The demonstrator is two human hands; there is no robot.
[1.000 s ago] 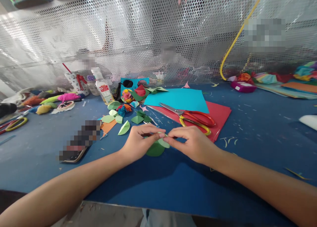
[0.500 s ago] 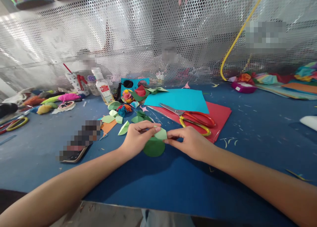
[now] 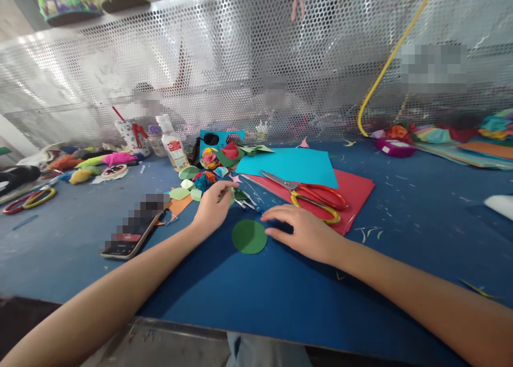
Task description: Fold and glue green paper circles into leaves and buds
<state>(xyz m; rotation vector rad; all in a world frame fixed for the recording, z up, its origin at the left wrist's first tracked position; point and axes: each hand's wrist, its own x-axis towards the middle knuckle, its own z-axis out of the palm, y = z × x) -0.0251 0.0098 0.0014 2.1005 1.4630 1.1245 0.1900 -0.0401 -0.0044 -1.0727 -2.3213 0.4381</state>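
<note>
My left hand [image 3: 213,209] is closed on a light green paper piece [image 3: 231,197], which is mostly hidden by the fingers, over small paper scraps left of centre. On the table between my hands lies a flat dark green paper circle [image 3: 249,237]. My right hand [image 3: 306,233] holds nothing, its thumb and fingers apart just right of the circle. Behind it, scissors [image 3: 320,196] with red and yellow handles lie on red paper [image 3: 358,190] and a turquoise sheet [image 3: 296,164].
A phone [image 3: 132,233] lies left of my left hand. Light green leaf shapes [image 3: 179,194], orange paper [image 3: 180,204] and a glue bottle [image 3: 174,145] stand or lie beyond. More scissors [image 3: 30,200] are at far left. A perforated metal screen [image 3: 240,62] closes off the back.
My hands have parted. The left has moved left toward the scraps, taking the light green piece from above the circle; the right has let go and opened. The circle is now uncovered.
</note>
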